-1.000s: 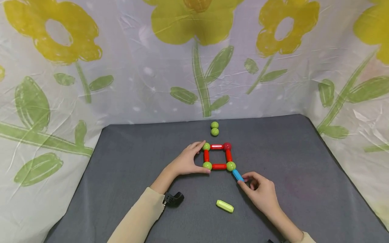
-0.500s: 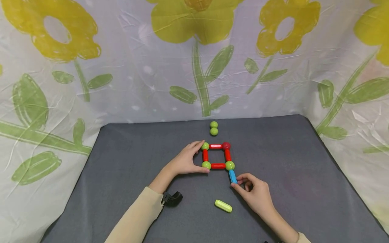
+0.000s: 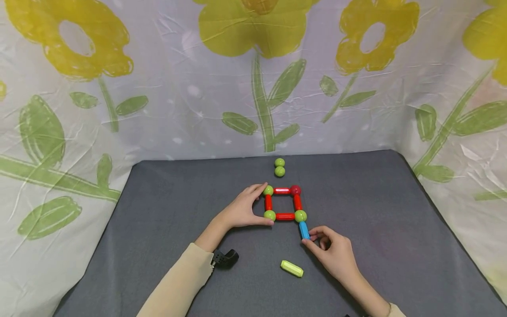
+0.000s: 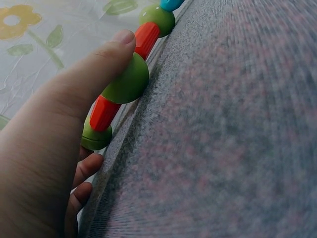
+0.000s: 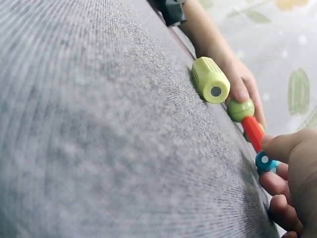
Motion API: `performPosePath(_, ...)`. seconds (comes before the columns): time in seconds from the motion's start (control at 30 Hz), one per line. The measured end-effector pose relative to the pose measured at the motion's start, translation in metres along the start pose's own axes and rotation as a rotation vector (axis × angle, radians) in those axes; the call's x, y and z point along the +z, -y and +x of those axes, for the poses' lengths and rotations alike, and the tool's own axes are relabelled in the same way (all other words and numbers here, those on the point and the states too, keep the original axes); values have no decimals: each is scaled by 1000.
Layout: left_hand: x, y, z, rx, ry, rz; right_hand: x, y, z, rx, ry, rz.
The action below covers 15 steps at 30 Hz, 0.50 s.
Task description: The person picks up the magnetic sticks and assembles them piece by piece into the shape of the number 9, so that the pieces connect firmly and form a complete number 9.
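Note:
On the dark cloth lies a square of red magnetic rods (image 3: 285, 216) joined by green balls (image 3: 300, 215) and one red ball (image 3: 295, 190). My left hand (image 3: 241, 210) holds the square's left side, thumb at the near green ball (image 4: 130, 82) and fingers at the far one. From the near right corner ball a blue magnetic rod (image 3: 304, 230) points toward me, its end right at that ball. My right hand (image 3: 334, 250) pinches this rod between thumb and fingers; in the right wrist view the blue rod's end (image 5: 265, 159) shows a round metal tip.
A loose yellow-green magnetic rod (image 3: 292, 268) lies nearer me, between the two forearms. Beyond the square sit two green balls (image 3: 279, 171), one behind the other. A flower-printed sheet (image 3: 178, 88) stands along the back and sides of the table (image 3: 166, 185).
The blue rod's near end has swung left with my right hand, so the rod now points more straight toward me. My left hand and the square stay put.

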State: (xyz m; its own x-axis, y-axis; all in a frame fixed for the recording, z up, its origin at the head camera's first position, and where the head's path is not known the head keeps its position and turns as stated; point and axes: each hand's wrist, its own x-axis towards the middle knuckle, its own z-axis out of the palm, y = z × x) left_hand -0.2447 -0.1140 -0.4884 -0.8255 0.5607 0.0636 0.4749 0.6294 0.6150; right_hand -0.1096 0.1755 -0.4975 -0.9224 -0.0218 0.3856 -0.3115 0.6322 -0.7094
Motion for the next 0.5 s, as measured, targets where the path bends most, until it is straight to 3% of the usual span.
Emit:
performPosePath(0.3,1,2,-1,-1,-1,4,-10,7,6,219,22,109)
performPosePath(0.5,1,1,0,-6,3,-1,-14,3,36,169,23,104)
